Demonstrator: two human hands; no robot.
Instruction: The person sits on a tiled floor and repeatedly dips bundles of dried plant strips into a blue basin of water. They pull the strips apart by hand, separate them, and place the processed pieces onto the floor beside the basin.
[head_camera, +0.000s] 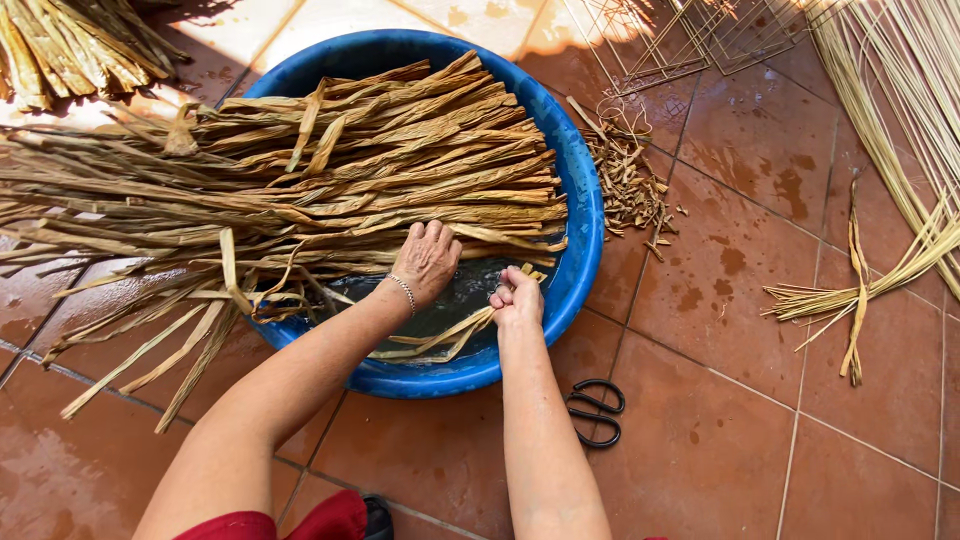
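I observe my left hand (428, 258) resting flat, fingers spread, on the dried leaf strips (330, 160) lying across the blue basin (585, 215). My right hand (517, 298) is closed around a few wet strips (440, 340) over the water. Scissors (597, 412) lie on the tiled floor (760, 400) nearby.

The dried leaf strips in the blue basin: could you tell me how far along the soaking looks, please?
Most strips still lie in a dry-looking bundle across the blue basin, above the water. In hand: the right hand grips a few wet strips at the water, while the left hand rests on the bundle. Cut scraps beside the basin suggest trimming is done; scissors lie aside on the tiles.
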